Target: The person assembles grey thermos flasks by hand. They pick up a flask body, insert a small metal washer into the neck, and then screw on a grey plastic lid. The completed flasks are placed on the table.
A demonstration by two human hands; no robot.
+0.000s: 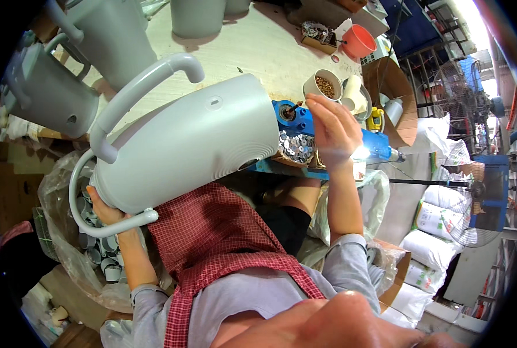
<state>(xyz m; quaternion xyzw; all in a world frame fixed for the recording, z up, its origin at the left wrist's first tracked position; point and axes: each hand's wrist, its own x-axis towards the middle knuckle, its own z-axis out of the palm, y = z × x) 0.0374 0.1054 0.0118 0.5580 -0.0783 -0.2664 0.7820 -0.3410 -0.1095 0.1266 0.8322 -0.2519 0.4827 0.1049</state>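
A large grey plastic jug-like body (pixel 194 133) lies tilted across my lap, with a thick curved handle (pixel 148 87) on its upper side. A thinner looped handle (pixel 75 197) hangs at its left end. My left hand (pixel 104 207) grips that left end from below, partly hidden by the jug. The jug's right end is against or just in front of a blue machine (pixel 298 116) with a dark upright pin. My right hand (pixel 335 127) is raised beside this pin, fingers drawn together. Whatever is between its fingertips is too small or hidden to tell.
More grey jugs (pixel 49 87) stand at the left. Metal pieces (pixel 296 146) sit below the machine, and a cup of brass-coloured screws (pixel 327 87) stands behind it. A red cup (pixel 358 42) is farther back. A plastic bag of grey parts (pixel 102 261) lies lower left; a fan (pixel 479 191) stands right.
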